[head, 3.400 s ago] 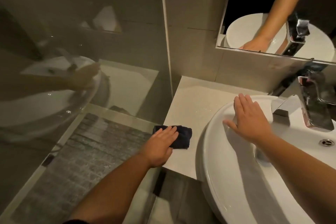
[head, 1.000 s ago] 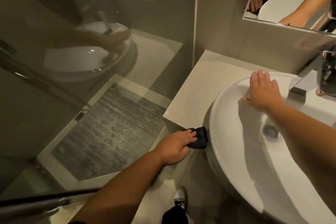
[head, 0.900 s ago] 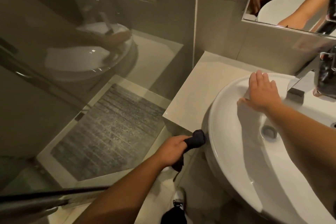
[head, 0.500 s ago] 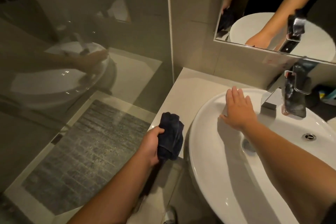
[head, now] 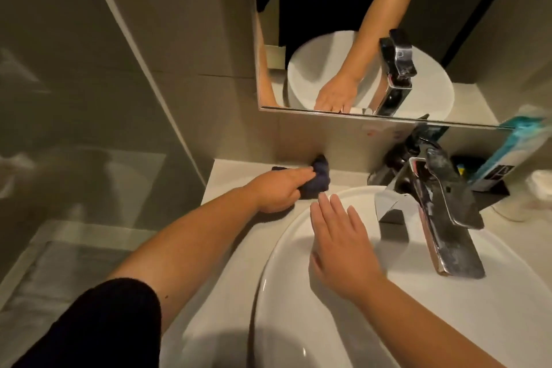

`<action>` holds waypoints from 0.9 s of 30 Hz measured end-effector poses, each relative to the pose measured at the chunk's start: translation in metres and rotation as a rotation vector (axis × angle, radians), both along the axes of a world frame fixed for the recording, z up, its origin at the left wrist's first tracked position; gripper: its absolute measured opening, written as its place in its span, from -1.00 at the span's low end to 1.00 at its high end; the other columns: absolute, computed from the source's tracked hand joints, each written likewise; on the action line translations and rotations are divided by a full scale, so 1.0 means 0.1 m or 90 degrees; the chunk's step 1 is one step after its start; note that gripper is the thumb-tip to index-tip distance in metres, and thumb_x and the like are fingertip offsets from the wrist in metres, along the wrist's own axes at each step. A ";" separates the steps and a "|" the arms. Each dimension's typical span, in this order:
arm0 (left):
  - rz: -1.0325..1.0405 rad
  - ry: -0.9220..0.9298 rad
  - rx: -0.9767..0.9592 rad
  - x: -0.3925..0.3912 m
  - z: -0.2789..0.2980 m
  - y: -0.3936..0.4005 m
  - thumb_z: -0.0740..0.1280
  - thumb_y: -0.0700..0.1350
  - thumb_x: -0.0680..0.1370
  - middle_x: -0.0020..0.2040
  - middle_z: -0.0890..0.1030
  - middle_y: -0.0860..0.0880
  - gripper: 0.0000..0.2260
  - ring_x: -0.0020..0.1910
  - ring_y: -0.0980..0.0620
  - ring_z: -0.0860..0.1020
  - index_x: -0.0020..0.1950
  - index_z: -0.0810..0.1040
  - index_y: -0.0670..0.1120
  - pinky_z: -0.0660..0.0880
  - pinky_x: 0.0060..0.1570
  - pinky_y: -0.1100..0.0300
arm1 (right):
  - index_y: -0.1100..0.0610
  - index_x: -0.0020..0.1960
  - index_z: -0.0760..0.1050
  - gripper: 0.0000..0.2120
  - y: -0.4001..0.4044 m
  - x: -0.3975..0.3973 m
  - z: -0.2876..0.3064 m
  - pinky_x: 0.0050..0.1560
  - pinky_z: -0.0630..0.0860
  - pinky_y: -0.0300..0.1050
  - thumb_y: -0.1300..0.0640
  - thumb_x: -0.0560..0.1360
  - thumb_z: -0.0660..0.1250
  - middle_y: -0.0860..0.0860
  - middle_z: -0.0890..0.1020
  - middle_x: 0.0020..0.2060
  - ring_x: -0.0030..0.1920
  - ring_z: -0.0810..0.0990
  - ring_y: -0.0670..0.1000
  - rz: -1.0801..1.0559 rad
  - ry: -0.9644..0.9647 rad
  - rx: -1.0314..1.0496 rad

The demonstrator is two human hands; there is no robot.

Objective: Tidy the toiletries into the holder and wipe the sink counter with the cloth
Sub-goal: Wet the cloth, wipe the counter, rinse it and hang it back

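Observation:
My left hand (head: 279, 190) presses a bunched dark blue cloth (head: 409, 178) onto the pale counter (head: 230, 179), right at the back wall behind the basin's left rim. My right hand (head: 340, 243) lies flat with spread fingers on the rim of the white basin (head: 298, 323) and holds nothing. At the far right, a white and teal tube (head: 507, 152) leans in a dark holder (head: 493, 190) behind the tap.
A chrome tap (head: 436, 203) juts over the basin at the right. A mirror (head: 373, 33) hangs above the counter and reflects my arms. A glass shower screen (head: 89, 98) closes off the left side. A white object (head: 537, 185) sits at the far right edge.
My left hand lifted the cloth off the counter's front corner and carried it to the back of the counter by the wall. My right hand stayed on the basin rim.

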State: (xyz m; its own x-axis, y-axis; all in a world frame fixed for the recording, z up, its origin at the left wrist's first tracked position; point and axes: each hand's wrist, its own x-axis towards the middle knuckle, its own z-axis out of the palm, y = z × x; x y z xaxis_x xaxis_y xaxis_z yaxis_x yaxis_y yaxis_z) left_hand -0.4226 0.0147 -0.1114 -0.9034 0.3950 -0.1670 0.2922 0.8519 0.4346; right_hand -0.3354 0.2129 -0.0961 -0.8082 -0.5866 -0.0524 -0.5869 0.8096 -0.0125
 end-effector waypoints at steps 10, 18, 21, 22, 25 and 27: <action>-0.167 0.046 -0.011 0.34 -0.23 -0.14 0.16 -0.14 0.61 0.53 0.20 -0.03 -0.52 0.51 0.02 0.06 0.53 0.15 -0.07 -0.03 0.48 0.04 | 0.25 0.49 0.17 -0.25 -0.01 0.01 -0.04 0.42 0.20 0.24 0.07 0.38 0.32 0.21 0.23 0.49 0.49 0.17 0.24 0.004 0.026 0.005; -0.015 0.019 0.026 1.86 -0.17 -0.49 0.19 -0.26 0.48 0.52 0.22 -0.10 -0.43 0.50 -0.03 0.09 0.51 0.21 -0.13 -0.11 0.46 0.16 | 0.22 0.53 -0.01 -0.20 0.02 0.01 -0.08 0.46 0.03 0.20 0.02 0.44 0.31 0.19 0.06 0.54 0.53 -0.01 0.22 0.013 0.021 0.040; 0.028 0.045 0.069 2.58 -0.10 -0.42 0.21 -0.27 0.42 0.43 0.37 -0.17 -0.45 0.44 -0.12 0.26 0.44 0.33 -0.19 0.02 0.45 0.02 | 0.21 0.53 -0.11 -0.18 0.02 0.02 -0.08 0.47 -0.03 0.18 0.00 0.45 0.26 0.18 -0.03 0.55 0.54 -0.09 0.20 0.015 0.002 0.052; 0.032 0.059 0.070 2.79 -0.08 -0.37 0.23 -0.28 0.40 0.39 0.42 -0.19 -0.46 0.41 -0.14 0.31 0.40 0.37 -0.21 0.08 0.42 -0.02 | 0.21 0.53 -0.13 -0.17 0.02 0.03 -0.07 0.48 -0.04 0.18 -0.01 0.46 0.25 0.17 -0.05 0.55 0.54 -0.11 0.20 0.019 -0.002 0.055; 0.054 0.086 0.085 3.22 -0.06 -0.17 0.18 -0.23 0.37 0.27 0.53 -0.23 -0.54 0.29 -0.12 0.35 0.27 0.47 -0.24 0.19 0.35 0.06 | 0.22 0.53 -0.16 -0.14 0.04 0.03 -0.03 0.47 -0.02 0.19 -0.02 0.45 0.26 0.18 -0.06 0.55 0.53 -0.11 0.21 0.027 -0.016 0.065; 0.086 0.086 0.071 3.43 -0.11 -0.04 0.17 -0.21 0.38 0.30 0.51 -0.22 -0.52 0.33 -0.14 0.37 0.29 0.47 -0.23 0.18 0.38 0.02 | 0.23 0.52 -0.19 -0.12 0.04 0.03 0.00 0.47 -0.03 0.19 -0.03 0.45 0.27 0.18 -0.09 0.55 0.53 -0.13 0.21 0.027 -0.027 0.072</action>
